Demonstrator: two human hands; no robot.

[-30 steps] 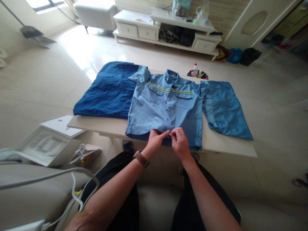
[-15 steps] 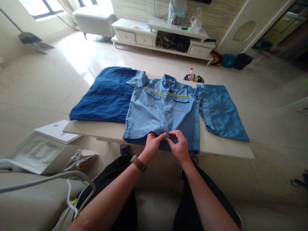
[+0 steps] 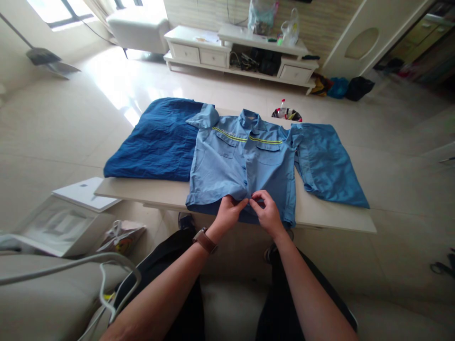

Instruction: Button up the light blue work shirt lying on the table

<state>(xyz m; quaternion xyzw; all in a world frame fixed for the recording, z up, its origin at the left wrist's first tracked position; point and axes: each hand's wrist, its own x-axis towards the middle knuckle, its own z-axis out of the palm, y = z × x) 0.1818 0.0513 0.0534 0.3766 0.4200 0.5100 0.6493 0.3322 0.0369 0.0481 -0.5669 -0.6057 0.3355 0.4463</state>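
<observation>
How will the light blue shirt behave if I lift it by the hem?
The light blue shirt would likely sag: its front hem curves beside the left hand. Thin-looking cloth suggests little weight. One sleeve overlaps the dark blue garment, so it might drag.

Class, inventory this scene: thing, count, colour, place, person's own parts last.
Shirt: 1, light blue, table middle
Dark cloth: 1, navy, table left
Other cloth: 1, blue, table right
Table: 1, cream, centre
Cabinet: 1, white, far wall
Seat: 1, white, far left
Dustpan: 1, grey, far left
Bin: 1, black, behind table
Bags: several, mixed, around cabinet
Box: 1, white, left floor
Cables: several, pale, lower left
Watch: 1, brown, left wrist
Left hand: 1, bare, shirt hem
Right hand: 1, bare, shirt hem
</observation>
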